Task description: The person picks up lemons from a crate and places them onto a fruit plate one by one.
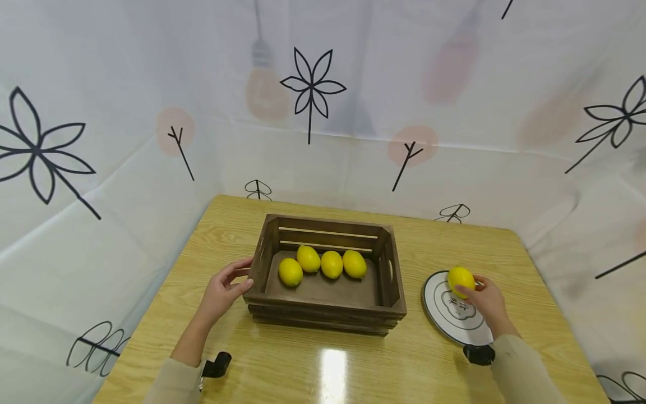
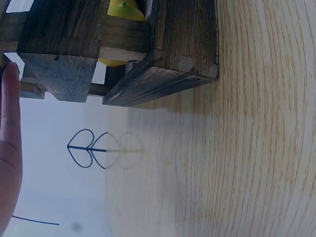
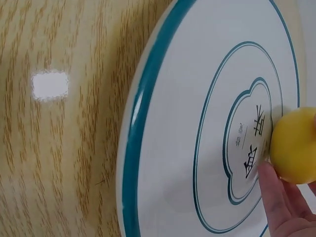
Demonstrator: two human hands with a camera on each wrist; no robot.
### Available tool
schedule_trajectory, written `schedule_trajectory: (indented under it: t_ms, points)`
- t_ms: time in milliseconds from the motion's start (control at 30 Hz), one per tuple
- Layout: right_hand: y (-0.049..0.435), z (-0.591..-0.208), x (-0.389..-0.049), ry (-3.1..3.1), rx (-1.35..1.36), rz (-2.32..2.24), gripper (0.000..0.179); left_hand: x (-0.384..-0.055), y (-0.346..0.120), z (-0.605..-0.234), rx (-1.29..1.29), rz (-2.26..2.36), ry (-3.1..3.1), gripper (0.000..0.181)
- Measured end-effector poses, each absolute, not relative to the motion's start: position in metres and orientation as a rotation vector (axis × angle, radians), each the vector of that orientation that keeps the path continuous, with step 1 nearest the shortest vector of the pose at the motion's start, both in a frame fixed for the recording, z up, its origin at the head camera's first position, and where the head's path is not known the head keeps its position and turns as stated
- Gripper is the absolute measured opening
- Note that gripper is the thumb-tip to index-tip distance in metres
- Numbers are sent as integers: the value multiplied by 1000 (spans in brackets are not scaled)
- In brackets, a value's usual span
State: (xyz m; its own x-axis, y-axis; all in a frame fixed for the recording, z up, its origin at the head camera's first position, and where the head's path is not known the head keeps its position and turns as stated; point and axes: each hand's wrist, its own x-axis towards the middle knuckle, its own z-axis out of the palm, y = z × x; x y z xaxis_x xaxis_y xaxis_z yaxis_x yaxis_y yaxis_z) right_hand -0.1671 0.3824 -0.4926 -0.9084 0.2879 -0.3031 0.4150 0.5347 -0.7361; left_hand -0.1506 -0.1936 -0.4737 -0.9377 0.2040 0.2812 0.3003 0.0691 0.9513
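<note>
A dark wooden crate [image 1: 323, 312] with slatted sides stands in the middle of the table, several yellow lemons [image 1: 331, 265] on its floor. At its left end, my left hand [image 1: 225, 287] touches the side, fingers along the outside and thumb near the front corner. To the right lies a white plate [image 1: 444, 314] with a dark rim and printed characters at its centre. Over the far part of the plate, my right hand [image 1: 485, 300] holds one lemon [image 1: 460, 280] between fingers and thumb. In the right wrist view, that lemon [image 3: 296, 148] sits close against the plate's surface.
The wooden table [image 1: 282, 370] runs to a white cloth backdrop [image 1: 353, 168] with printed flowers behind and at both sides. A dark wrist strap piece [image 1: 217, 365] shows at the left sleeve, another dark piece [image 1: 479, 354] at the right sleeve.
</note>
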Motion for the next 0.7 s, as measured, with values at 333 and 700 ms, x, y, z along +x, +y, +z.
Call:
schedule_trajectory:
  t_ms: [333, 700]
  points:
    - [384, -494, -169, 2590, 600, -1345, 80, -151, -194, -474, -534, -2028, -2242, 43]
    - [389, -490, -159, 2653, 572, -1285, 82, -150, -194, -474, -519, -2039, -2246, 43]
